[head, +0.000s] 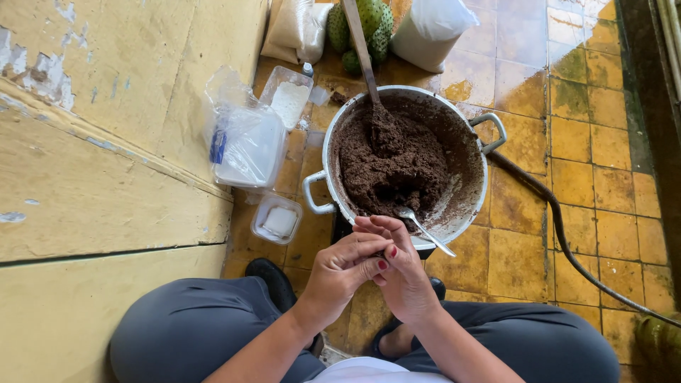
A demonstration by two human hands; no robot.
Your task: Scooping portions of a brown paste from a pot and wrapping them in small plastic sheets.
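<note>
A: Where were the hands at that moment?

B: Both were together just over the near rim of the big metal pot (477, 213). The left hand (339, 273) and the right hand (403, 273) were pressed against each other, fingers (376, 228) curled inward, working something small between them. What it was I couldn't make out; the fingers hid it.

A: So closed, not spread?

B: Closed together, yes. A metal spoon (424, 228) stuck out from the right hand, its bowl at the edge of the dark mix and its handle pointing away to the right over the rim. Whether the right fingers truly gripped it or it only lay against them, I could not tell.

A: And the pot?

B: It stood on the yellow tiled floor (567, 177), right in front of the seated person's knees, holding a thick brown mixture (390, 167) heaped toward the left. A long wooden stirrer (360, 46) was stuck in the heap, leaning toward the far side.

A: What lay about it?

B: To the left, near the painted yellow wall (106, 142), a clear plastic bag (245, 142), an open tub of white powder (289, 99), and a smaller tub (278, 220) nearer the person. Beyond the pot were green bumpy fruits (363, 28) between two white sacks (298, 28). A dark hose (567, 248) ran along the floor to the right.
</note>
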